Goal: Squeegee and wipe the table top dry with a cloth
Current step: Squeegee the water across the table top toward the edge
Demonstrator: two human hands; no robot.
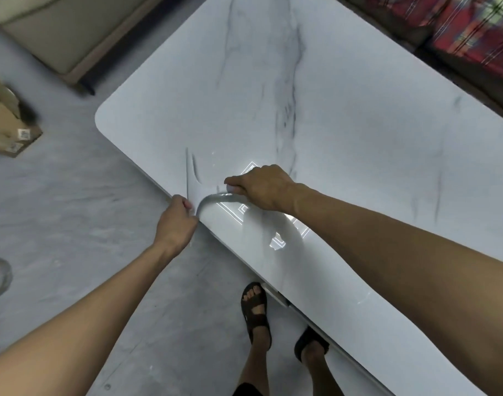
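Head view, marbled table top [330, 115], 2 hands gripping film [196, 192]

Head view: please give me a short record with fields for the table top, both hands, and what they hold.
table top: white, grey marble veins, rounded corner
thin sheet: matte layer lying on the top, lifted and curled near the front edge
left hand: at the table's front edge, pinching the lifted sheet
right hand: over the top, fingers pinching the curled edge
uncovered strip: glossy, reflects a lamp
squeegee, cloth: none in view
floor: grey, cardboard box at left
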